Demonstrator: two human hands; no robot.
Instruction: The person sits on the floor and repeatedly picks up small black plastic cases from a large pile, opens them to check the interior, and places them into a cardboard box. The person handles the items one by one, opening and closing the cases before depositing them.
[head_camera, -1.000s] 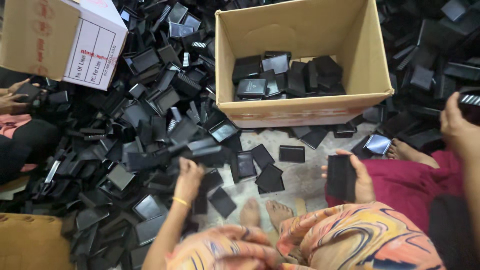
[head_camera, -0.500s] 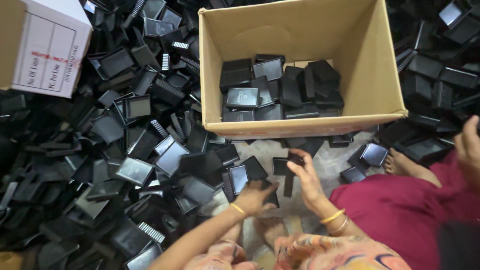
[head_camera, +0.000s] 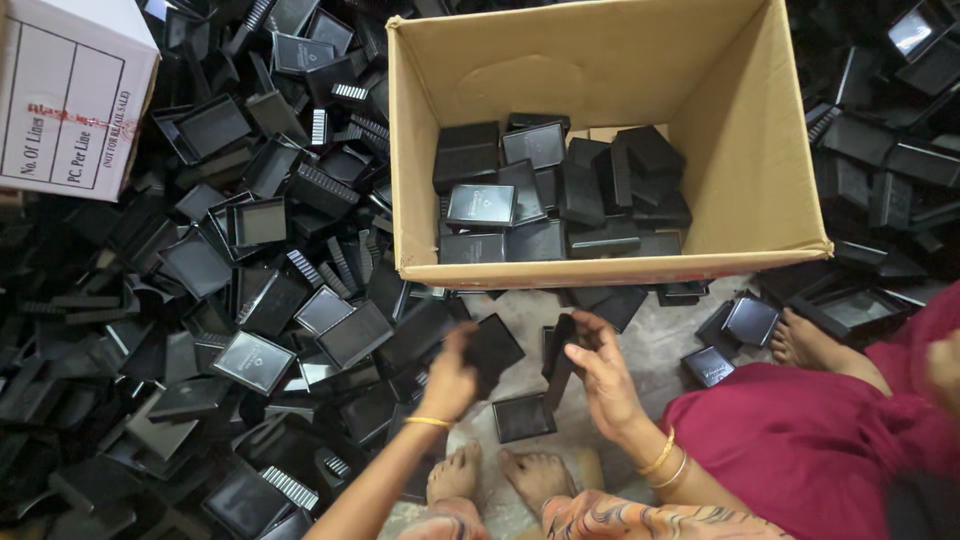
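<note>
Far left: a white carton (head_camera: 70, 95) at the edge of the scene, standing among a deep heap of black cases (head_camera: 230, 300). Loose lids and trays there, many lying open side up, tumbled over one another across the whole left half of the floor. Plenty left unsorted, judging by that pile.

Toward the middle, low in view: the left hand (head_camera: 450, 375), gold bangle at the wrist, closed on a square black lid (head_camera: 492, 350) and lifted just clear of the heap's edge; slightly blurred. Just beside it, the right hand (head_camera: 605, 385), two bangles, fingers curled loosely about a slim black tray (head_camera: 560, 360) held edge-on, close to the lid but apparently not touching it. Below and between the two hands, one small case (head_camera: 523, 417) flat on the bare floor, near a pair of bare feet (head_camera: 455, 475).

Above the hands: an open cardboard box (head_camera: 600, 270), its near wall just beyond the fingers. Inside, stacked cases (head_camera: 540, 200) covering the bottom against the near-left side, the far-right part bare. Barely a layer deep, by the look of it, so early going.

Right: another person's maroon garment (head_camera: 800, 430) and bare foot (head_camera: 800, 340) close against the box corner, crowding that side. Beyond, a second heap (head_camera: 880, 160) of the same black parts, a few strays (head_camera: 750, 320) lying near that foot.
</note>
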